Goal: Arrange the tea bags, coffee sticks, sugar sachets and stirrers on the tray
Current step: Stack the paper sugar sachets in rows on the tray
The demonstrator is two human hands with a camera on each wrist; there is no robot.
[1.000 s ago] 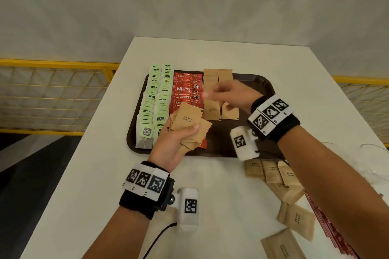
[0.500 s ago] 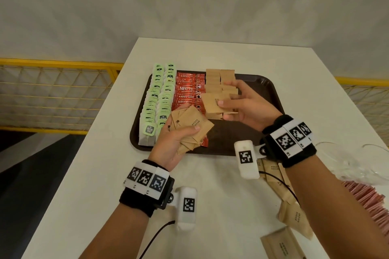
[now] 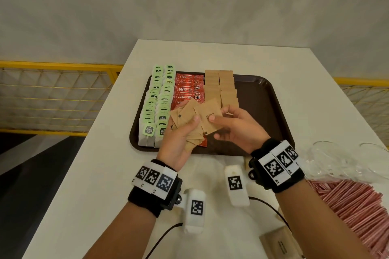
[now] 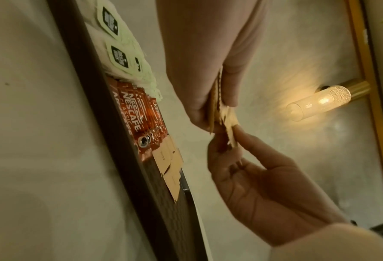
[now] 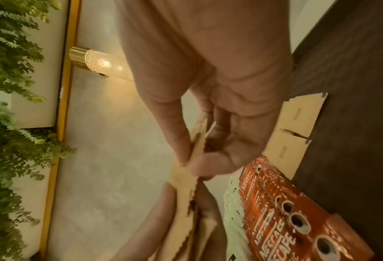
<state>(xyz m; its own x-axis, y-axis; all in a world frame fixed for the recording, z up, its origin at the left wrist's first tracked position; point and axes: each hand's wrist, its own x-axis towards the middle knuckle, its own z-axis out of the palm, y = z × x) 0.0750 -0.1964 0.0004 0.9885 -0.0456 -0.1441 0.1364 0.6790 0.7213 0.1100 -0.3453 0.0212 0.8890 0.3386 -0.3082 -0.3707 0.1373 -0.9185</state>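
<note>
A dark brown tray on the white table holds two rows of green tea bags, a column of red coffee sticks and two columns of brown sugar sachets. My left hand grips a fanned stack of sugar sachets above the tray's near part. My right hand pinches the top sachet of that stack between thumb and fingers. The left wrist view shows the same pinch on the sachet, and the right wrist view shows the sachet too.
A heap of pink stirrers lies at the right near edge, with crumpled clear plastic beside it. Loose sugar sachets lie on the table in front of me. A yellow mesh railing runs along the left.
My right hand came back from the sachet columns on the tray to the stack in my left hand and took hold of its top sachet. My head moved closer and lower.
</note>
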